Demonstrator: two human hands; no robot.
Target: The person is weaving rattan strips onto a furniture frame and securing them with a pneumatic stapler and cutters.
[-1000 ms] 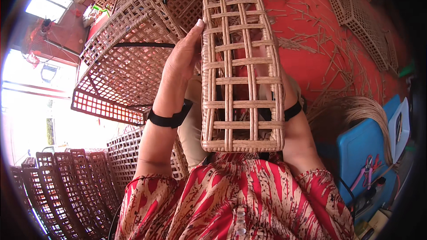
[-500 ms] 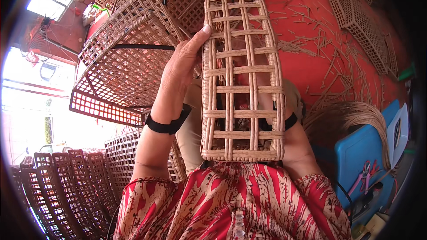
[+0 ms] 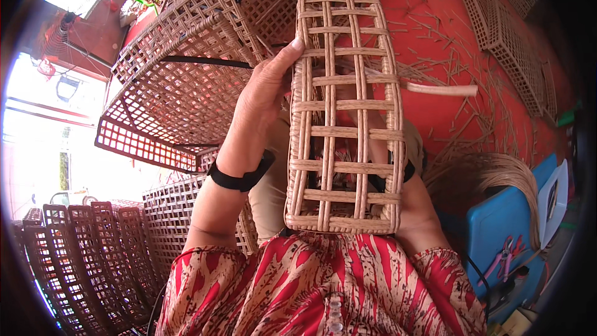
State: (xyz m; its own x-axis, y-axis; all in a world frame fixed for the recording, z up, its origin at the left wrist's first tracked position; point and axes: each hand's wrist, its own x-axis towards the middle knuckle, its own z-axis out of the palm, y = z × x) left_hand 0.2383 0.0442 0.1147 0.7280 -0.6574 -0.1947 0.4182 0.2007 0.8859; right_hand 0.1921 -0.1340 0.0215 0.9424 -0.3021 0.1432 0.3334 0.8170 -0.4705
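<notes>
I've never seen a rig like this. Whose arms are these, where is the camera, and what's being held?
There is no machine here: these are a person's own bare hands. The view comes from a wide fisheye camera worn on the head, looking down, so straight edges bend near the rim. The left hand holds the left edge of a long wicker piece. The right hand is mostly hidden behind it, so its hold is unclear. A pale strip shows past the right edge. Scraps litter the red surface beyond, and pink-handled pliers lie at lower right.
</notes>
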